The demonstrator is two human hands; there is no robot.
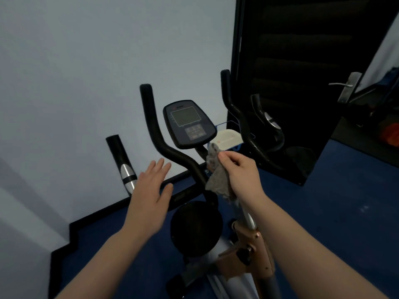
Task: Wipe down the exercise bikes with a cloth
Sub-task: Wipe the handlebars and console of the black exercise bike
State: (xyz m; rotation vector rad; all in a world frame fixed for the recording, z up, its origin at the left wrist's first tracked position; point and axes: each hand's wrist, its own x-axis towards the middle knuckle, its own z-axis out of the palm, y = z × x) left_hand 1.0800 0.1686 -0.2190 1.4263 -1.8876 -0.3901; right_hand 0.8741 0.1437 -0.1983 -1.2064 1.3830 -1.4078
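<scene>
An exercise bike stands before me with a grey display console (189, 124) and black handlebars (158, 134). My right hand (241, 175) grips a crumpled grey cloth (217, 173) just below the console, against the handlebar stem. My left hand (151, 190) hovers with straight spread fingers over the left handlebar branch, holding nothing. A black round knob or cover (195, 228) sits on the frame below the bars, above a bronze-coloured bracket (250, 253).
A pale wall (86, 83) rises behind the bike and a black door (302, 83) with a metal handle (345, 85) stands to the right. A white object (227, 139) lies on the blue floor (323, 212) behind the console. A separate black-and-silver bar (122, 162) stands at the left.
</scene>
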